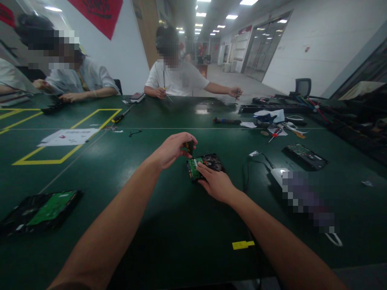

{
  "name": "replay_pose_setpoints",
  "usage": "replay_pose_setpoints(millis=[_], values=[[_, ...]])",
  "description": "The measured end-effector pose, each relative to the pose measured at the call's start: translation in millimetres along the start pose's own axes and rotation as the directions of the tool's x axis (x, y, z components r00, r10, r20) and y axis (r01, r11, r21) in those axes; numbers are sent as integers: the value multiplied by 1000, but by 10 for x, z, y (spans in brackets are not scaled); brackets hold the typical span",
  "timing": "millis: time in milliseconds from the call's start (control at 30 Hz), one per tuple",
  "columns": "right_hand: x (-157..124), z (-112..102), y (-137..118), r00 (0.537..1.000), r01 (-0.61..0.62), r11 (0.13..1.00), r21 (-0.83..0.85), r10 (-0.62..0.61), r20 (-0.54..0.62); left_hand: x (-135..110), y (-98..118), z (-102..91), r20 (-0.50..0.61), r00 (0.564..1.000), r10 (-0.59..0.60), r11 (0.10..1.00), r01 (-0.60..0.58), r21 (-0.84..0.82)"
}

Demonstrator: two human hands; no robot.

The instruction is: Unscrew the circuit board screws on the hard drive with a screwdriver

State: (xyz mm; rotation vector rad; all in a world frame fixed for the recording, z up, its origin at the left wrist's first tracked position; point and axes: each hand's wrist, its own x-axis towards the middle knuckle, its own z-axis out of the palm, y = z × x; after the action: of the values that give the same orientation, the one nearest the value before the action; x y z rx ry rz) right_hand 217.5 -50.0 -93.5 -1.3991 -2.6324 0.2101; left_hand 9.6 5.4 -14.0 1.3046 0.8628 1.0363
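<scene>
My left hand [171, 150] is closed around the short dark handle of a screwdriver [189, 147] with yellow marks, held above the far left corner of a hard drive [215, 162]. The screwdriver's tip is too small to make out. The drive lies flat on the green table, its green circuit board and copper-coloured contacts facing up. My right hand [218, 186] grips the drive's near edge, fingers on the circuit board and thumb at the side.
Another hard drive [51, 209] lies at the near left, and one more [305, 156] at the right. A phone-like object [276, 174] with a cable and strap is right of my right arm. Across the table [169, 241], co-workers sit near a yellow-black screwdriver [118, 117].
</scene>
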Motion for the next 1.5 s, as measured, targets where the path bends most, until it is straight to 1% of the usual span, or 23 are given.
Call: replay_pose_setpoints(millis=[100, 300, 433, 567, 667, 867, 967, 1100, 1200, 1267, 1433, 1500], values=[[2, 4, 1, 1000, -4, 1000, -1, 4, -1, -7, 8, -3, -5, 1000, 11, 1000, -11, 11], [6, 10, 6, 1000, 5, 1000, 3, -5, -10, -4, -4, 13, 13, 1000, -14, 996, 15, -85], [9, 20, 13, 1000, 3, 1000, 18, -3, -1, 8, -10, 33, 18, 1000, -6, 995, 7, -98], [10, 21, 5, 1000, -6, 1000, 11, 6, 6, -3, 8, 55, 44, 999, -9, 997, 13, -78], [9, 23, -1, 1000, -15, 1000, 7, 15, 6, -15, 18, 62, 50, 999, 7, 999, -5, -37], [10, 35, 13, 1000, 5, 1000, 2, -5, -14, -15, 14, 30, -24, 999, 33, 995, -31, 99], [13, 30, 16, 1000, 12, 1000, 4, -12, -18, -14, 12, 25, -34, 999, 15, 998, -13, 66], [14, 15, 8, 1000, -3, 1000, 8, 3, -7, -22, 14, 48, -8, 1000, -27, 999, 27, -42], [12, 12, 3, 1000, -2, 1000, 2, 2, -2, -19, 11, 48, -3, 1000, -29, 996, 29, -81], [11, 17, 2, 1000, 1, 1000, -5, -1, -5, -10, 7, 33, -6, 1000, -19, 997, 18, -70], [16, 37, 12, 1000, 0, 1000, -18, -1, -17, 4, 11, 1, -19, 999, 36, 999, -36, 30], [16, 40, 18, 1000, 12, 1000, -12, -12, -21, -3, 22, 3, -7, 999, 34, 999, -34, 25]])
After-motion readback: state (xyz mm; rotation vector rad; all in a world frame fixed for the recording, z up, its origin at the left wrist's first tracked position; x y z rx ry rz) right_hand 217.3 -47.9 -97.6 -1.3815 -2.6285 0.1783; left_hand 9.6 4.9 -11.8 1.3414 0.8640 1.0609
